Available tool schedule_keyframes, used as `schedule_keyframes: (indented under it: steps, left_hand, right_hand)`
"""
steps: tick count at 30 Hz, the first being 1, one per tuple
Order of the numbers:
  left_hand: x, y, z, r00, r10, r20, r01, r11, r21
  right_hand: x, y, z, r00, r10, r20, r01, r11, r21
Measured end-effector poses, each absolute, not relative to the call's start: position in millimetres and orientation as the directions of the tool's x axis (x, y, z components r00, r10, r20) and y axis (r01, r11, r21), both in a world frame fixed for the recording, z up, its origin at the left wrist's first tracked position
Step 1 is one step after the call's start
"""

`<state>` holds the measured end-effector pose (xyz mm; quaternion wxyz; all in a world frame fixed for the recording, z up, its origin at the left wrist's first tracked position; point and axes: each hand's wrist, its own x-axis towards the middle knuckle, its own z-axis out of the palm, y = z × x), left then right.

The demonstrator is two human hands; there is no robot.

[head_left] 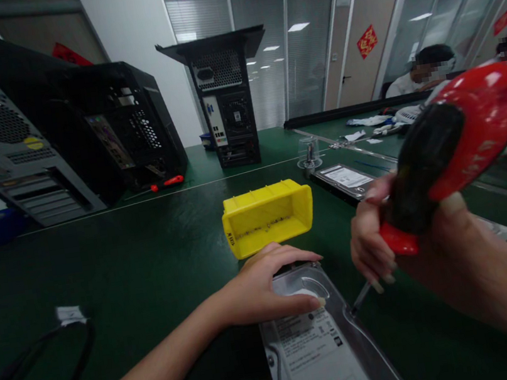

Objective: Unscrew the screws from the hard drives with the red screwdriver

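A silver hard drive (326, 357) with a white label lies on the green mat in front of me. My left hand (278, 288) grips its far end, thumb flat on the top cover and fingers over the far edge. In my right hand (401, 257) is a screwdriver (463, 127) with a thick red and black handle, held tilted. Its thin shaft points down left, and the tip meets the drive's right edge. Whether the tip sits in a screw is too small to tell. Just beyond the drive stands a yellow bin (267, 216) with small screws inside.
Several black computer cases (231, 104) stand at the back and left. A second hard drive (345, 179) lies behind my right hand, near a clear plastic cup (309, 153). Another red-handled screwdriver (167, 183) rests by the cases. Black cables (86, 342) lie left. Other people sit at far right.
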<state>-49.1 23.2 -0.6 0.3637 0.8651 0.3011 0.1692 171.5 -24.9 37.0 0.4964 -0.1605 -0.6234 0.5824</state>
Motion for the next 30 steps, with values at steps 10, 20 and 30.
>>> schedule_keyframes:
  steps: [10, 20, 30]
  left_hand:
    - [-48.7, 24.3, -1.4, 0.767, 0.637, 0.076, 0.392, -0.559, 0.731]
    - [-48.4, 23.8, -0.5, 0.762, 0.644, 0.070, 0.401, -0.553, 0.731]
    - [-49.9, 22.7, -2.8, 0.756, 0.648, 0.092, 0.395, -0.565, 0.725]
  right_hand:
    - [173.1, -24.9, 39.9, -0.493, 0.776, 0.392, -0.363, 0.226, -0.904]
    - [170.6, -26.4, 41.3, -0.503, 0.773, 0.386, -0.410, 0.180, -0.894]
    - [172.4, -25.2, 39.4, -0.491, 0.777, 0.393, -0.318, 0.260, -0.912]
